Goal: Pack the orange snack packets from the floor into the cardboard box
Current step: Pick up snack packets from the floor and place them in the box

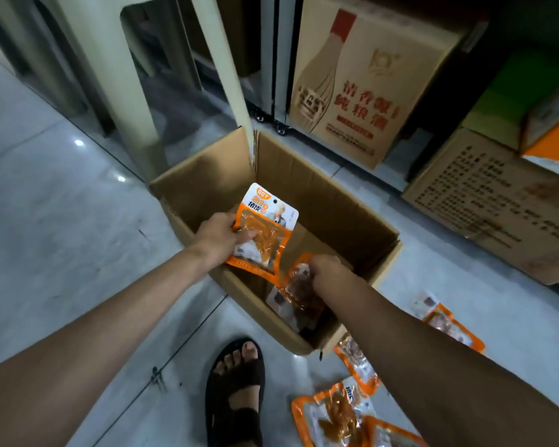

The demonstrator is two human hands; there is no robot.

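An open cardboard box (333, 201) stands on the tiled floor in the middle of the head view. My left hand (218, 237) holds an orange snack packet (267, 227) upright over the box's left side. Over the near part of the box, my right hand (328, 271) grips a second packet (299, 293), printed side down. Several more orange packets lie on the floor to the right of the box: two (357, 361), (449, 324) close to it and others (333, 414) at the bottom edge, partly hidden by my right forearm.
A cream plastic stool leg (133, 111) stands just behind the box's left corner. Printed cartons (362, 85), (497, 201) stand at the back and right. My sandalled foot (236, 388) rests on the floor in front of the box.
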